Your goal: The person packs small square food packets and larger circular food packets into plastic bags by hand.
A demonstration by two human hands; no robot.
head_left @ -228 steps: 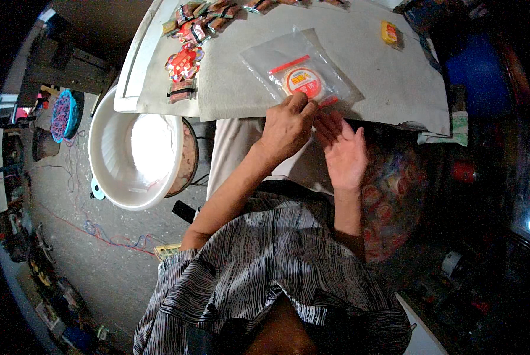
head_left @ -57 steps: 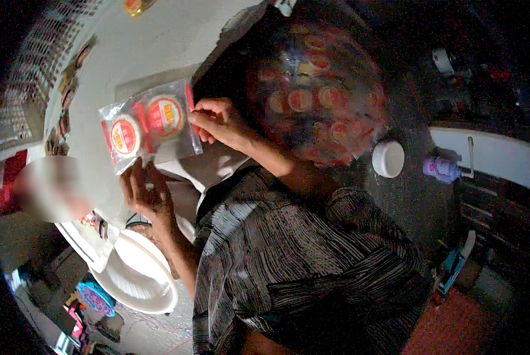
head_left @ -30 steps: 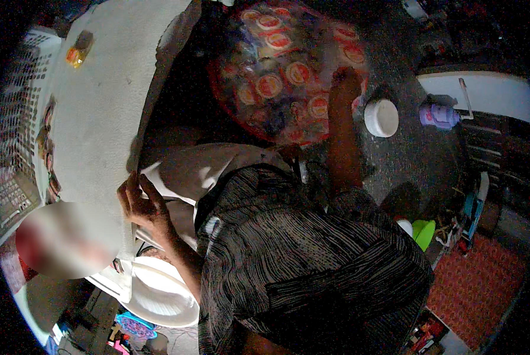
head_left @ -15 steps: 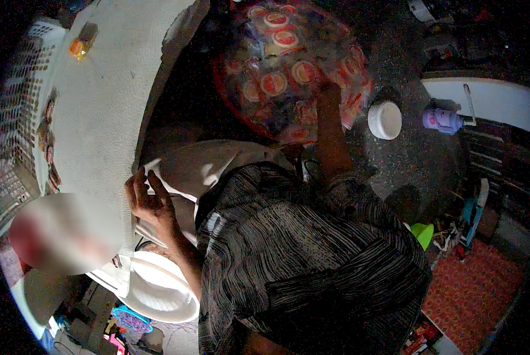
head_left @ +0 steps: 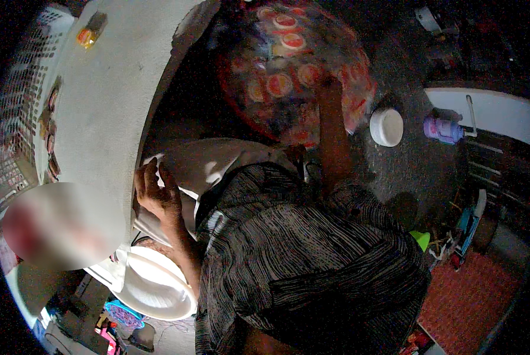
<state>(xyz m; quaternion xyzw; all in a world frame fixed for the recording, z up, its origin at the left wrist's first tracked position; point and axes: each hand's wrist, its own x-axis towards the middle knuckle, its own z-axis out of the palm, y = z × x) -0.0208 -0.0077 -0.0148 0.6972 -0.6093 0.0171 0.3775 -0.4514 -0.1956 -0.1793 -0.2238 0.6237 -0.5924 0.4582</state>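
Observation:
My left hand point(head_left: 158, 195) hovers at the edge of the pale table point(head_left: 108, 112), above grey-brown cloth point(head_left: 217, 157). Its fingers are loosely bent and apart, with nothing seen between them. On the far side, my right hand point(head_left: 329, 83) reaches into a large round heap of clear packets point(head_left: 278, 86) marked with red and orange circles. Those fingers are dark and blend into the packets, so any grip there is hidden. A small yellow-orange packet point(head_left: 87, 38) lies on the table, and several small packets point(head_left: 51, 145) line its left side.
A white perforated basket point(head_left: 25, 83) stands at the left. Below my left forearm is a white oval basin point(head_left: 152, 287). Right of the heap are a round white container point(head_left: 387, 127) and a purple bottle point(head_left: 443, 128). A red patterned mat point(head_left: 472, 302) lies lower right.
The view has shifted slightly. My left hand has moved a little right, off the table's edge. My right hand stays at the heap of packets.

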